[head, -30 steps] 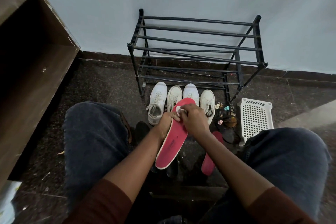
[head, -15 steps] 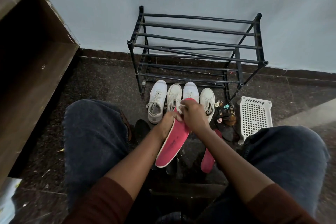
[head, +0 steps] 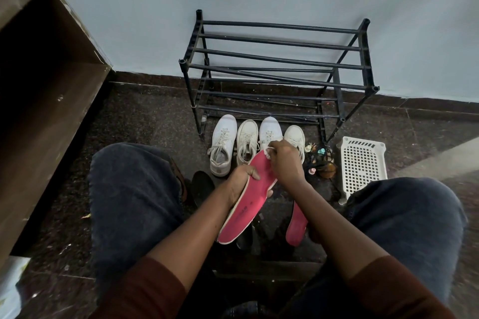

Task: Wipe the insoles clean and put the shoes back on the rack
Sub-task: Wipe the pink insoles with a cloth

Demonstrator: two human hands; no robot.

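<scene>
Head view is looking down between two knees in dark jeans, and much is lying half hidden: the toe of the red insole [head: 248, 199] is disappearing behind the right hand [head: 286, 163], a second red insole [head: 296, 225] is showing only as a strip beside the right forearm, and the dark shapes on the floor under the hands are too shadowed to make out. A small white cloth [head: 268, 152] is peeking out above the right hand's curled fingers, which are pinching it against the far end of the held insole. The left hand [head: 242, 184] is reaching in from the near left, its fingers wrapping around the insole's middle, thumb on the top edge, holding it tilted with the heel end pointing near and down. Four white sneakers [head: 224, 146] are standing in a row on the dark floor just near of the black rack [head: 280, 70], whose bars are carrying nothing. A cluster of small trinkets [head: 320, 160] is sitting right of the shoes, hard to identify, beside a white perforated basket [head: 363, 163]. A brown cabinet [head: 39, 101] is running off the left edge.
</scene>
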